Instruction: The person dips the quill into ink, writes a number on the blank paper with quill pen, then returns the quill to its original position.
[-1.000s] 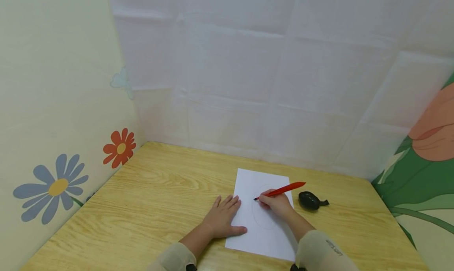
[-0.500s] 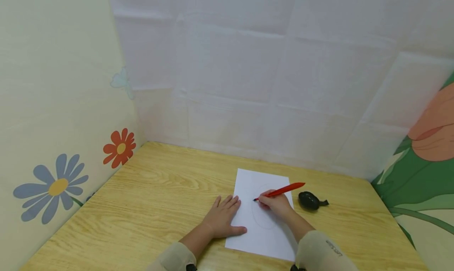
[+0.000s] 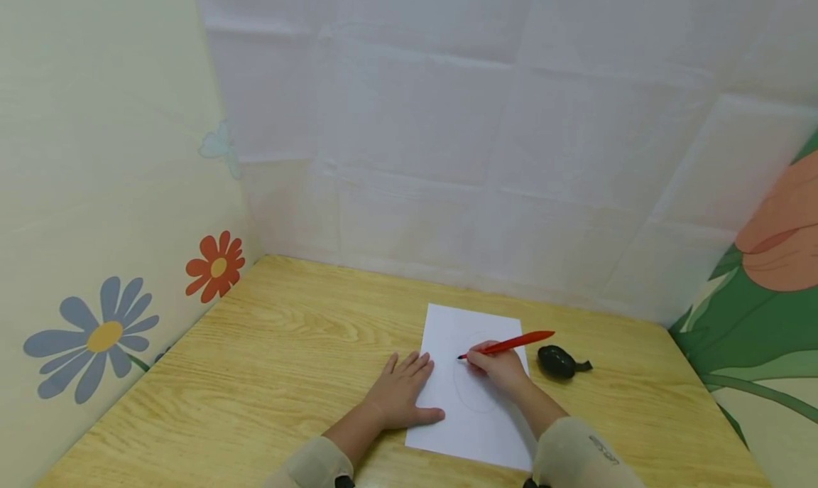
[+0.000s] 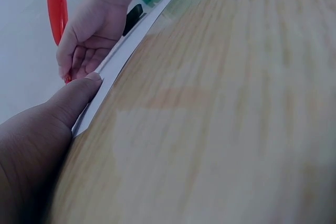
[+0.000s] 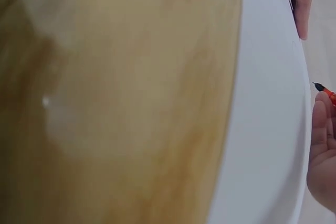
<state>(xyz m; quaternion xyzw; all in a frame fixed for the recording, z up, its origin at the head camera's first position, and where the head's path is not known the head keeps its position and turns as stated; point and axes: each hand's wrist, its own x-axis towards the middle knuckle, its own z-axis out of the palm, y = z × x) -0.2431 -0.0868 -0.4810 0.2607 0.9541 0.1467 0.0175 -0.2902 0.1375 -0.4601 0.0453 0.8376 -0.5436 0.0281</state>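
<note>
A white sheet of paper (image 3: 447, 324) lies on the wooden table, with a faint oval line drawn on it. My left hand (image 3: 399, 394) rests on the sheet's left side, fingers spread and thumb stretched across the paper. My right hand (image 3: 501, 371) pinches a red pen (image 3: 520, 340) near its dark tip. That tip is at the oval's left side; the tail slants up to the right. In the left wrist view, the pen (image 4: 56, 11) rises from the curled right hand (image 4: 97, 32) beyond my thumb. Only the pen's tip end (image 5: 325, 91) shows in the right wrist view.
A glossy black oval object (image 3: 557, 361) with a short stub lies on the table (image 3: 307, 317) right of the paper. Behind the table hangs a creased pale sheet (image 3: 415, 154). Flower-patterned coverings (image 3: 105, 337) stand at both sides.
The pen's tail has shifted slightly right and its tip has moved by a tiny amount. My left hand, the paper and the black object stay where they were.
</note>
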